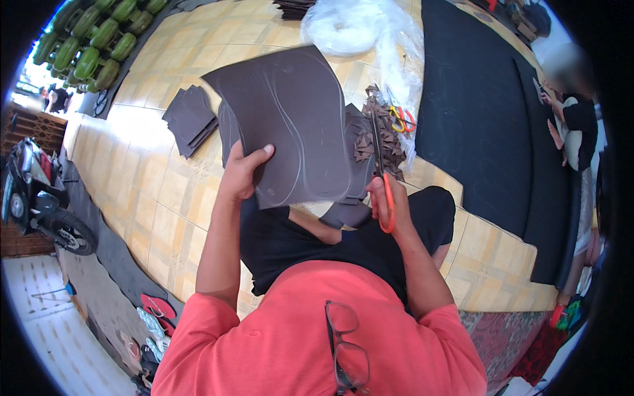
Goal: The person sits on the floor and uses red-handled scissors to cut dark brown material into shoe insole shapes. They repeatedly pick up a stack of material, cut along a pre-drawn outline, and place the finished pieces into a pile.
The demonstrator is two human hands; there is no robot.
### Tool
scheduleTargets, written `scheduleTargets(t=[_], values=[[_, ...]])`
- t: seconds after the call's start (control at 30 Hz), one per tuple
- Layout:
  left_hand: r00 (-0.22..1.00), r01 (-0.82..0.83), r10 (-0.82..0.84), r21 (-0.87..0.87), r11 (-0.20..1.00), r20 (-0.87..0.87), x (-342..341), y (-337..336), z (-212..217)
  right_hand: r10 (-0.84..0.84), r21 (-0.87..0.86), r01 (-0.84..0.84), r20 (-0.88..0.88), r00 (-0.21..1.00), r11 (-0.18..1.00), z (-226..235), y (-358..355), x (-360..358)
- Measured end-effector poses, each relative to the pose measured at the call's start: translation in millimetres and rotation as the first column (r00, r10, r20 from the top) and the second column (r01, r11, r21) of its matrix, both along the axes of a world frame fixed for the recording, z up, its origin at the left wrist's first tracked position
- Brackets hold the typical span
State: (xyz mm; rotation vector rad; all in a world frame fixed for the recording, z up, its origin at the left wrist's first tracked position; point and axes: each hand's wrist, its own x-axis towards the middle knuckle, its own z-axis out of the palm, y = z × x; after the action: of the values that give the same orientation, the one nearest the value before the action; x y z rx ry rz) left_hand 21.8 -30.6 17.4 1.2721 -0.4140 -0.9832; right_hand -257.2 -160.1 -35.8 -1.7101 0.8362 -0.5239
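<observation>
My left hand [246,170] is closed on the left edge of a dark brown sheet [297,125], its thumb on the top face. Pale curved outlines, shaped like shoe soles, are drawn on the sheet, which bends upward at its far end. In my right hand [382,198] is a pair of scissors with orange handles [388,211], blades pointing away from me. The blades stand just right of the sheet, apart from it, over a heap of brown triangular offcuts [370,135]. Beneath the sheet, further brown pieces lie partly hidden by it.
A stack of cut brown pieces [191,122] lies on the tiled floor at left. Second scissors with yellow and red handles [400,120] rest by the offcuts. Clear plastic wrap [350,30] is beyond; a wide black sheet [475,119] spreads at right, where another person [571,119] sits.
</observation>
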Motion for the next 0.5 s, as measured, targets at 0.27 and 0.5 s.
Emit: scheduleTargets(t=[0.27, 0.5], values=[[0.963, 0.219, -0.256, 0.308, 0.926, 0.082, 3, 23, 1, 0.016, -0.137, -0.013, 0.021, 1.000, 0.990, 16, -11, 8], [0.953, 0.265, -0.300, 0.342, 0.901, 0.051, -8, 27, 13, 0.063, -0.277, -0.048, 0.046, 0.997, 0.960, 26, -5, 5]])
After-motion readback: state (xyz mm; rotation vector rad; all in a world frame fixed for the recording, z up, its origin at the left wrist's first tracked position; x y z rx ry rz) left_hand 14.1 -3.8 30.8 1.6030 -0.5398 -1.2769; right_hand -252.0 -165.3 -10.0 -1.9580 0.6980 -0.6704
